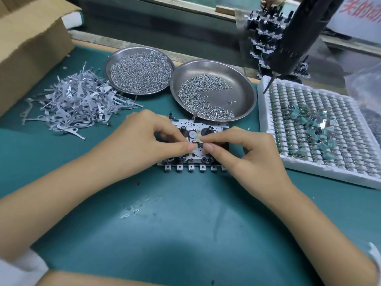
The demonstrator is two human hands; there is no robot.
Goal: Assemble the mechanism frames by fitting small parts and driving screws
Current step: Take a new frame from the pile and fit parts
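Green matting on the bench [185, 223] carried the mechanism frame [193, 145]; left hand [144, 141] and right hand [245, 149] pinched a small part over it, fingers [190, 147] together, likely for seating.

head-worn view, angled down, close over bench [185, 223]

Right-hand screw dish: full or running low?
Running low. The right dish shows bare metal; its screws cover only the left and front part.
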